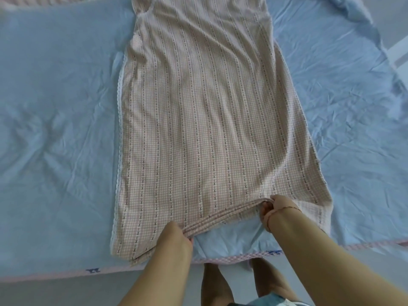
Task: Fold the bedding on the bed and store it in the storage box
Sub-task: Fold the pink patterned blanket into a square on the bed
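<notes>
A pink checked bedding sheet [198, 111], folded into a long narrow strip with a white lace edge on its left side, lies along the middle of the bed and runs away from me. My left hand [176, 235] grips the strip's near edge from the left. A little farther right, my right hand [276, 208] pinches the same gathered edge. The near edge is lifted slightly off the blue sheet below. No storage box is in view.
A wrinkled light blue sheet [57, 120] with a pink checked border covers the bed on both sides of the strip. The bed's near edge [66, 274] runs across the bottom, with grey floor and my legs [216, 283] below it. Floor shows at the top right.
</notes>
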The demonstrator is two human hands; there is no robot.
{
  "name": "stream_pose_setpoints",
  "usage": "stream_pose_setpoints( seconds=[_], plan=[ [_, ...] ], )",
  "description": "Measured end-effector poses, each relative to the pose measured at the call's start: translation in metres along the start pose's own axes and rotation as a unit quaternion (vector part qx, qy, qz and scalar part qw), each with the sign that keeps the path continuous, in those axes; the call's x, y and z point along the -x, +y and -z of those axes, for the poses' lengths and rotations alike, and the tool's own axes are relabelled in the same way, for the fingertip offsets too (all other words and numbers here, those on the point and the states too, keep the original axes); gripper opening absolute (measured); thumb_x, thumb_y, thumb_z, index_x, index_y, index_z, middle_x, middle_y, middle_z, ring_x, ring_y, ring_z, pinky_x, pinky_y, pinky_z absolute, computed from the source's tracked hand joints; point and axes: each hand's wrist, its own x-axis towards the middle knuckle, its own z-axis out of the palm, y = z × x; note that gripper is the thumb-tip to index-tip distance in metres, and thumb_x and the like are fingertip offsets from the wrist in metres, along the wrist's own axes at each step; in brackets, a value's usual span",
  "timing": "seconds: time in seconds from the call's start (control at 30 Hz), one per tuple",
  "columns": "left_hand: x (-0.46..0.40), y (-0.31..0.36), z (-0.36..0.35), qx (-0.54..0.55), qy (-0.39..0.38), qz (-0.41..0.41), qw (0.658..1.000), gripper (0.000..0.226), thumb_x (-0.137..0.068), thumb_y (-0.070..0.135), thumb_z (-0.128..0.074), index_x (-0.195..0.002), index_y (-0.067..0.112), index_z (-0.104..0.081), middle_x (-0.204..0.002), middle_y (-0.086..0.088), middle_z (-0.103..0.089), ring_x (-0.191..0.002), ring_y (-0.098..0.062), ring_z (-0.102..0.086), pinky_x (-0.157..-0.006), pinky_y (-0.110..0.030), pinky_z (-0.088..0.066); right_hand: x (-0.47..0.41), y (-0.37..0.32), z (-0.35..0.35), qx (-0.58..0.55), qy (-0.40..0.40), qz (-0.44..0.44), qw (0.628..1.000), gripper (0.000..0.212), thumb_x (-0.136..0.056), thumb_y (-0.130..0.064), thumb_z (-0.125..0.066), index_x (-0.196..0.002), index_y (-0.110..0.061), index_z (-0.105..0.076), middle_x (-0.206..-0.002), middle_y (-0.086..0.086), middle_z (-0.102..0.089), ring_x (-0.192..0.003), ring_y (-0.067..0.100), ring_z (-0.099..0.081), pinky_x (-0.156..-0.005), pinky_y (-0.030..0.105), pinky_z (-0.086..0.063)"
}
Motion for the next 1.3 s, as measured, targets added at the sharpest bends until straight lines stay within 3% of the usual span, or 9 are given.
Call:
stream_pose_setpoints(
  seconds=[0.17, 0.3, 0.5, 0.7, 0.83, 1.07, 1.13, 1.2, 1.3],
  plan=[
    [-0.001, 0.025, 0.0, 0.096, 0.013, -0.001, 0.995, 0.036, -0.099, 0.022, -0.045, -0.129, 0.004, -0.054, -0.122, -0.013, -0.06, -0.107, -0.027, -0.06, -0.085, -0.033, -0.05, 0.02, -0.013, -0.02, 0.004, -0.008, 0.075, 0.997, 0.008, -0.093, -0.016, -0.055, -0.099, -0.012, -0.053, -0.068, 0.002, -0.05, -0.056, 0.013, -0.047, -0.05, 0.024, -0.043],
    [-0.001, 0.077, -0.009, 0.202, -0.043, -0.049, 0.977, 0.021, -0.092, 0.002, -0.04, -0.075, 0.007, -0.052, -0.078, -0.003, -0.053, -0.066, -0.01, -0.052, -0.048, -0.019, -0.051, 0.037, -0.03, -0.036, -0.01, 0.008, 0.183, 0.983, 0.007, -0.09, -0.018, -0.057, -0.094, -0.013, -0.055, -0.067, -0.001, -0.044, -0.055, 0.012, -0.039, -0.052, 0.026, -0.037],
    [0.035, 0.163, -0.06, 0.259, -0.183, -0.157, 0.935, 0.023, -0.092, 0.004, -0.047, -0.073, 0.014, -0.055, -0.061, 0.002, -0.059, -0.063, -0.008, -0.057, -0.055, -0.016, -0.051, 0.073, -0.081, -0.091, 0.004, -0.053, 0.318, 0.946, 0.014, -0.082, -0.027, -0.061, -0.081, -0.013, -0.06, -0.069, -0.003, -0.054, -0.063, 0.015, -0.051, -0.066, 0.033, -0.043],
    [0.056, 0.264, -0.131, 0.157, -0.255, -0.244, 0.922, 0.012, -0.098, 0.015, -0.049, -0.099, 0.011, -0.061, -0.094, -0.007, -0.067, -0.086, -0.018, -0.066, -0.068, -0.032, -0.056, 0.098, -0.162, -0.181, 0.029, -0.149, 0.387, 0.909, 0.011, -0.085, -0.014, -0.059, -0.075, -0.014, -0.059, -0.076, 0.005, -0.059, -0.06, 0.016, -0.057, -0.051, 0.029, -0.049],
    [0.06, 0.324, -0.185, 0.08, -0.258, -0.266, 0.925, 0.02, -0.099, 0.023, -0.048, -0.113, 0.013, -0.058, -0.094, -0.007, -0.065, -0.084, -0.02, -0.064, -0.084, -0.038, -0.053, 0.108, -0.21, -0.249, 0.074, -0.187, 0.401, 0.894, 0.016, -0.09, -0.012, -0.056, -0.074, -0.01, -0.057, -0.068, 0.006, -0.059, -0.05, 0.017, -0.058, -0.044, 0.026, -0.052],
    [0.053, 0.408, -0.276, 0.056, -0.3, -0.283, 0.909, 0.024, -0.101, 0.025, -0.038, -0.111, 0.012, -0.057, -0.107, -0.01, -0.061, -0.082, -0.021, -0.062, -0.094, -0.042, -0.047, 0.091, -0.283, -0.361, 0.182, -0.192, 0.457, 0.849, 0.012, -0.084, -0.025, -0.059, -0.08, -0.014, -0.06, -0.102, 0.017, -0.067, -0.087, 0.032, -0.066, -0.085, 0.051, -0.054],
    [0.05, 0.428, -0.298, 0.054, -0.312, -0.3, 0.9, 0.025, -0.102, 0.025, -0.037, -0.103, 0.012, -0.058, -0.114, -0.011, -0.06, -0.084, -0.02, -0.062, -0.094, -0.042, -0.046, 0.094, -0.295, -0.387, 0.189, -0.208, 0.476, 0.834, 0.013, -0.089, -0.023, -0.057, -0.087, -0.011, -0.06, -0.098, 0.014, -0.064, -0.083, 0.028, -0.065, -0.087, 0.05, -0.054],
    [0.049, 0.444, -0.314, 0.051, -0.321, -0.319, 0.89, 0.023, -0.103, 0.024, -0.036, -0.104, 0.013, -0.056, -0.123, -0.011, -0.058, -0.096, -0.022, -0.062, -0.099, -0.043, -0.044, 0.096, -0.301, -0.406, 0.223, -0.226, 0.527, 0.789, 0.011, -0.093, -0.022, -0.052, -0.097, -0.014, -0.059, -0.099, 0.007, -0.058, -0.075, 0.015, -0.058, -0.086, 0.041, -0.053],
    [0.027, 0.443, -0.33, -0.011, -0.316, -0.368, 0.874, 0.036, -0.103, 0.026, -0.037, -0.134, 0.01, -0.045, -0.144, -0.013, -0.044, -0.131, -0.028, -0.044, -0.112, -0.043, -0.032, 0.071, -0.284, -0.417, 0.348, -0.217, 0.591, 0.694, 0.029, -0.097, -0.026, -0.047, -0.125, -0.021, -0.053, -0.11, -0.005, -0.045, -0.078, -0.002, -0.044, -0.079, 0.021, -0.041]
  ],
)
